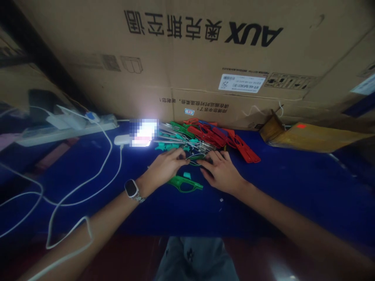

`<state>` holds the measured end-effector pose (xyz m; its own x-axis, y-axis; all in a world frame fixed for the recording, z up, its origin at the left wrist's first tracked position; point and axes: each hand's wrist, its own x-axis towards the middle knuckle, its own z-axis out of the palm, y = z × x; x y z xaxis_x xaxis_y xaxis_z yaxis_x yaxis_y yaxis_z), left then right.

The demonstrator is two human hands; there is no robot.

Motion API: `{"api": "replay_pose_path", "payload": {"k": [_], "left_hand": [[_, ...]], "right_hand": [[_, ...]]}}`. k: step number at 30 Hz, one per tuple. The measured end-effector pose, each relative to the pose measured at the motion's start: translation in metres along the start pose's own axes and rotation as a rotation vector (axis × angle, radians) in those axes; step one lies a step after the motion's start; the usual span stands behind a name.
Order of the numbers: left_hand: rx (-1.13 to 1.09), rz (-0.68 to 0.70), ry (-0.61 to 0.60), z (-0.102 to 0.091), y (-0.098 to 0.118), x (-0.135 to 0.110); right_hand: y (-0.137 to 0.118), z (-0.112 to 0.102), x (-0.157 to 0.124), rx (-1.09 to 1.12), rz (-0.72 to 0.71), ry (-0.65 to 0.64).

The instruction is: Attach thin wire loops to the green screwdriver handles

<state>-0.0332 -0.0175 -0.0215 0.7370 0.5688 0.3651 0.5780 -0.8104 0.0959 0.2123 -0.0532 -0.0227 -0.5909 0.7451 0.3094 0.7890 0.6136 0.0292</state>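
Note:
Over the blue table, my left hand (166, 166) and my right hand (224, 171) face each other with fingers pinched. Between their fingertips they hold a small green plastic shell (195, 157) with thin white wires, one hand at each end. Just below my left hand lies a green lighter-like casing (186, 184) with a loop opening. A small teal plastic piece (186, 175) is beside it. Beyond my hands is a pile of teal pieces (171, 145), metal rods (172, 127) and thin wires. Red casings (206, 134) are heaped behind my right hand.
A bright, pixelated phone-like screen (143, 132) stands left of the pile, next to a white charger (122, 139). White cables (109, 156) loop across the left side toward a power strip (70, 130). A large cardboard box (187, 82) backs the table; a yellow-brown packet (310, 138) lies right.

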Motion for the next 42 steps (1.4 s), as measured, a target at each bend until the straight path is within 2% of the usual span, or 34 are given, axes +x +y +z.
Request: {"api": "replay_pose_path", "payload": {"k": [4, 6, 9, 11, 15, 21, 31, 37, 42], "left_hand": [[-0.003, -0.001, 0.010, 0.000, -0.001, -0.001], [-0.004, 0.006, 0.017, 0.000, -0.002, -0.001], [-0.014, 0.015, 0.018, 0.001, -0.003, -0.002], [-0.025, 0.021, 0.023, 0.001, -0.004, -0.003], [-0.022, 0.026, 0.044, 0.001, -0.004, -0.002], [0.008, 0.011, 0.031, 0.000, -0.001, 0.000], [0.011, 0.005, 0.035, 0.002, 0.000, 0.001], [0.035, 0.077, 0.032, 0.004, 0.002, 0.005], [0.055, 0.083, 0.039, 0.007, 0.003, 0.006]], "right_hand": [[0.000, 0.002, -0.002, 0.088, 0.028, 0.015], [0.002, 0.003, -0.002, 0.166, 0.049, 0.061], [0.009, 0.002, 0.001, 0.248, 0.140, 0.148], [0.013, 0.001, 0.005, 0.260, 0.182, 0.140], [0.015, 0.000, 0.014, 0.332, 0.120, 0.076], [0.014, 0.003, 0.014, 0.443, 0.058, 0.159], [0.028, 0.016, 0.011, 0.490, -0.094, 0.212], [0.027, 0.013, 0.013, 0.520, -0.122, 0.222], [0.026, 0.017, 0.016, 0.521, -0.132, 0.233]]}}
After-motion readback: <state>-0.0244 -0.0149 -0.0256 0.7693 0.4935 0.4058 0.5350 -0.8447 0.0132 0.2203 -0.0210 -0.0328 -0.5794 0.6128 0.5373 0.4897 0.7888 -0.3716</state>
